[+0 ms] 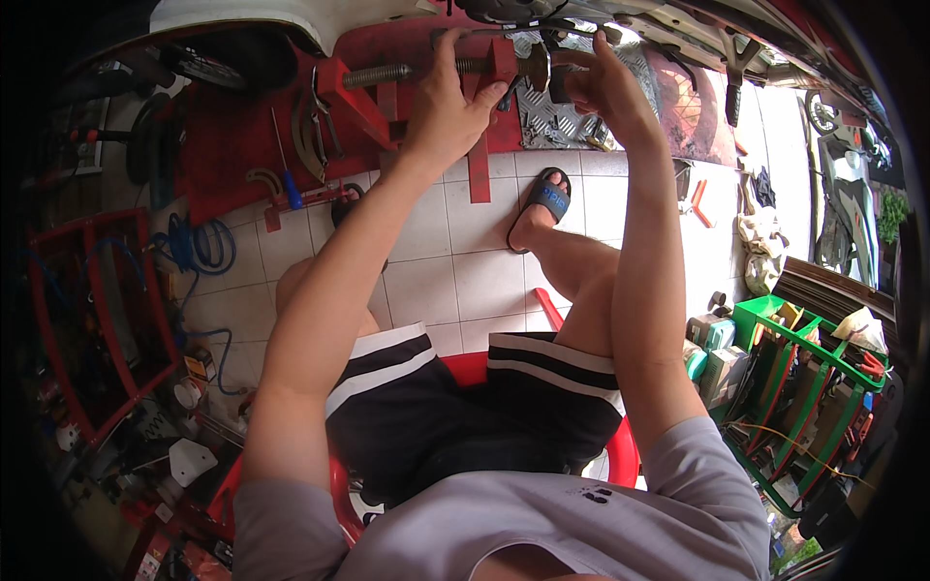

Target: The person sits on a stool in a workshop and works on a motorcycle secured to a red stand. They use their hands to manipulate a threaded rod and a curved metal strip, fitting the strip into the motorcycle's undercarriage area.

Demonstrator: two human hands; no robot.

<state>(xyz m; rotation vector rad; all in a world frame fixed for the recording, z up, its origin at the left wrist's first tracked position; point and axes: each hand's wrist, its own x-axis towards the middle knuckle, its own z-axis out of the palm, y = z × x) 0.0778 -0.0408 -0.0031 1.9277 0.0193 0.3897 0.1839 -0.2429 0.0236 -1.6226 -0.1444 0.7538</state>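
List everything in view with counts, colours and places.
Threaded rod: one, grey, upper centre
Metal frame: one, red, upper centre
Thin bar: one, dark, between the hands
Mat: one, red, upper floor
Metal plate: one, silver, on the mat
Screwdriver: one, blue handle, upper left
Wheels: several, dark, upper left, far right
Hose: one, blue, left floor
Red rack: one, red, far left
Green rack: one, green, lower right
Cloth bundle: one, beige, right
Chair: one, red, beneath person
Floor tiles: many, white, centre
Loose parts: many, mixed, lower left
Sandals: two, black, on the feet
Shorts: one, black and white, lower centre
Shirt: one, grey, bottom
Left hand: one, bare, upper centre
Right hand: one, bare, upper centre
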